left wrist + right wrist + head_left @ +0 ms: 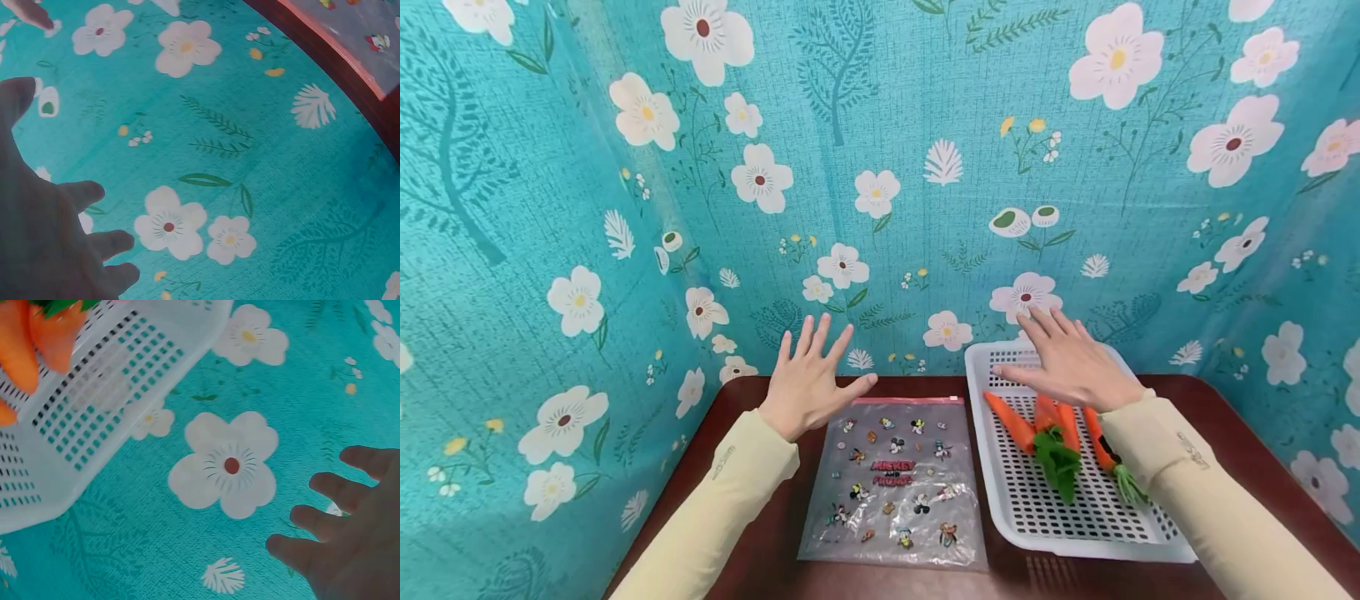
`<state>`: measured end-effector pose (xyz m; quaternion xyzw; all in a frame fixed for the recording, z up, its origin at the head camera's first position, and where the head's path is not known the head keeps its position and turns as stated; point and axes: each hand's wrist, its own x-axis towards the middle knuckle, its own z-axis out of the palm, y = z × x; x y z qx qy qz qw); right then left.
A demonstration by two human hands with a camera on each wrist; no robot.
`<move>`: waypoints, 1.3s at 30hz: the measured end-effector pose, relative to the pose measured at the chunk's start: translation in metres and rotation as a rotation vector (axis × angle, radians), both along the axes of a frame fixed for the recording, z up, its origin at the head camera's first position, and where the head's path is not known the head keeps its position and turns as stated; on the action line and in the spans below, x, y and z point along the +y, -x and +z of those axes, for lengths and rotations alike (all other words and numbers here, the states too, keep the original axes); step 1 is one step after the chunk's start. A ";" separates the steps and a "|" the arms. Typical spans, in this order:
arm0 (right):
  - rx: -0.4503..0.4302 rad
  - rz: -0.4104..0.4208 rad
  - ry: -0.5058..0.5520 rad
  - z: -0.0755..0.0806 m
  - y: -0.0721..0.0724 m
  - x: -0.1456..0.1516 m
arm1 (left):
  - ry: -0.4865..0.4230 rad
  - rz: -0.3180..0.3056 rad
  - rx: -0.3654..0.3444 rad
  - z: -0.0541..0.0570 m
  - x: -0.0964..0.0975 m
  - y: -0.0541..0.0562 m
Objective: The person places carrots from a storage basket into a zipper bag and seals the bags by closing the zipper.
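My left hand [808, 383] is held up with its fingers spread, above the top left corner of a clear zip bag [891, 500] printed with cartoon figures. The bag lies flat, its red zip edge [917, 401] toward the back. My right hand [1071, 362], fingers straight, hovers over a white plastic basket [987, 467]. Inside the basket lie several orange carrots [1011, 422] with green leafy tops [1058, 467]; the right hand and sleeve hide part of them. Neither hand holds anything. Both wrist views show the spread fingers in front of the cloth.
A dark reddish-brown table [752, 500] carries the bag and the basket, which stand side by side with a narrow gap. Teal flowered cloth [880, 275] hangs behind the table and along both sides.
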<state>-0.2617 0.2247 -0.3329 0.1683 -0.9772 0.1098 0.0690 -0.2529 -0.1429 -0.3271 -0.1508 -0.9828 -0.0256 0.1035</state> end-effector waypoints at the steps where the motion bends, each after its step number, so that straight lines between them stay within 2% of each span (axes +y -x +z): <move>1: 0.017 0.002 0.000 0.001 -0.002 0.000 | -0.003 -0.004 0.011 0.000 0.000 -0.002; 6: 0.147 0.013 0.050 0.005 -0.015 -0.007 | -0.014 -0.053 0.093 0.004 0.000 -0.016; 13: 0.303 0.009 0.181 0.012 -0.036 -0.020 | -0.053 -0.190 0.275 0.016 0.004 -0.042; 16: 0.383 0.017 0.242 0.013 -0.045 -0.025 | -0.103 -0.249 0.328 0.020 0.005 -0.052; 20: 0.476 0.024 0.373 0.013 -0.061 -0.034 | -0.215 -0.295 0.340 0.022 0.005 -0.067; 25: 0.531 -0.016 0.507 0.002 -0.081 -0.046 | -0.354 -0.293 0.360 0.017 0.004 -0.082; 30: 0.546 -0.044 0.552 -0.017 -0.094 -0.055 | -0.465 -0.256 0.368 0.005 0.006 -0.091; 34: 0.535 -0.027 0.591 -0.027 -0.099 -0.063 | -0.546 -0.193 0.322 -0.011 0.004 -0.097; 39: 0.506 -0.015 0.654 -0.032 -0.104 -0.073 | -0.661 -0.100 0.231 -0.032 0.000 -0.098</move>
